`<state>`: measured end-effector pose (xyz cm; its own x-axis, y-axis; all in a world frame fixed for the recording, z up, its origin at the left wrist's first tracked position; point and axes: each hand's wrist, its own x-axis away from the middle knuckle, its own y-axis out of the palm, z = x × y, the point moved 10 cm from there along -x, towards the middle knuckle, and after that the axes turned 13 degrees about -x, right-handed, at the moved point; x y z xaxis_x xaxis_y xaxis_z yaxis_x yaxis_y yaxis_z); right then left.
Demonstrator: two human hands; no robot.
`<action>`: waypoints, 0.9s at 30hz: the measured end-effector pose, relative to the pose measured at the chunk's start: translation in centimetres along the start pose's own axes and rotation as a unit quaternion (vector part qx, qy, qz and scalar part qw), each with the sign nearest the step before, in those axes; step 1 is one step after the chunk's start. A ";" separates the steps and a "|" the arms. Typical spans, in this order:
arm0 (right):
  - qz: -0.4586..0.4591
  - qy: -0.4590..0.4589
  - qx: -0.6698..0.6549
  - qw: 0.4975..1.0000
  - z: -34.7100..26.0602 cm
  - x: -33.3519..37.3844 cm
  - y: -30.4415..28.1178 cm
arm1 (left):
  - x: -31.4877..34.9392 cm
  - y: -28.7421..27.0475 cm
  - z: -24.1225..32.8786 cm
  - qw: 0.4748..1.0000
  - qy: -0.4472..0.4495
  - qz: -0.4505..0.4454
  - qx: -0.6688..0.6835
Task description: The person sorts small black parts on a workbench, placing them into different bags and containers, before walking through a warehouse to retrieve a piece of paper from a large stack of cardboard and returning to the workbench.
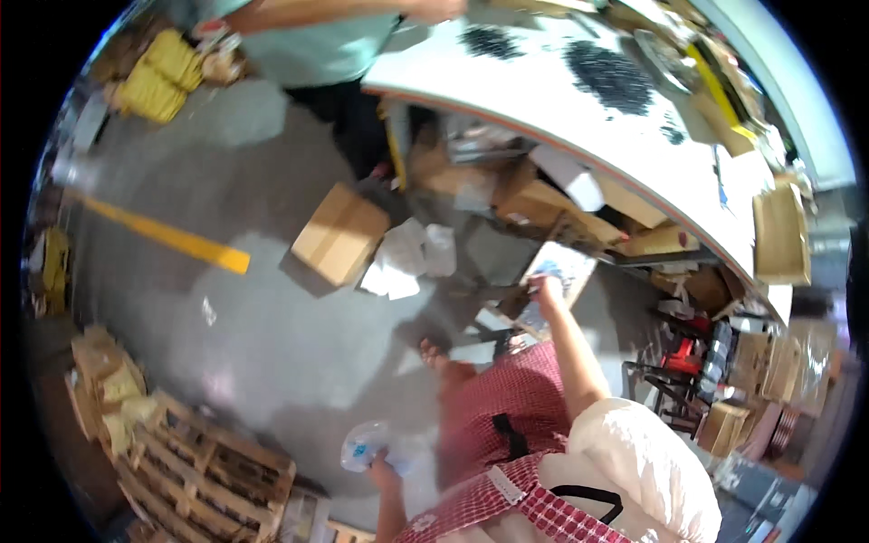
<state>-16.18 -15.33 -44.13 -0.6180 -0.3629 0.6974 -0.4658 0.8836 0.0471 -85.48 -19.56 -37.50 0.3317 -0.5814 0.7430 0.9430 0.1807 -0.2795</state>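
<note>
My left hand (384,471) is low and to the left, with its fingers closed on the edge of a clear plastic bag (362,445) that has blue marks. My right hand (546,291) reaches forward over a small stool (579,267) with a pale top. Its fingers are bent at a bluish, clear-looking thing (549,269) on that top; blur hides what it is exactly.
A long white workbench (507,90) bears piles of small black parts (608,78); cartons fill the space beneath. A cardboard box (340,233) and white sheets (398,260) lie on the floor. Wooden pallets (208,462) stand lower left. Another person (312,50) is at the bench.
</note>
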 end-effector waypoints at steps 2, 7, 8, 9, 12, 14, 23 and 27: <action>-0.013 0.013 0.017 1.000 -2.3 2.9 1.6 | 0.2 3.9 2.7 0.999 -0.023 0.013 -0.023; 0.025 0.015 -0.141 0.990 -1.6 4.1 -8.4 | 2.5 12.6 11.9 0.997 0.015 -0.045 -0.059; 0.026 0.007 -0.126 0.992 -3.0 5.1 -9.5 | 2.3 13.5 12.0 0.996 0.035 -0.063 -0.058; 0.028 0.000 -0.110 0.993 -4.9 6.0 -10.6 | 2.3 14.8 12.0 0.994 0.053 -0.079 -0.057; -0.030 -0.116 -0.139 0.983 -15.9 8.5 -10.5 | 6.3 18.6 12.1 0.990 0.092 -0.076 -0.074; -0.098 -0.189 -0.186 0.959 -23.9 9.2 -10.6 | 7.5 20.9 9.9 0.990 0.057 -0.085 -0.093; -0.086 -0.539 0.217 0.809 -45.2 4.9 -20.9 | 22.5 39.9 3.3 0.978 -0.004 -0.202 -0.044; -0.092 -0.571 0.438 0.688 -45.0 5.2 -23.7 | 29.2 45.3 6.1 0.963 0.023 -0.266 -0.028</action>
<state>20.15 -24.82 -9.40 -0.3576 -0.8831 -0.3036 -0.4965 0.4552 -0.7391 -32.85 -23.52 -24.75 -0.2015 -0.6144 0.7628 0.9756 -0.1950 0.1006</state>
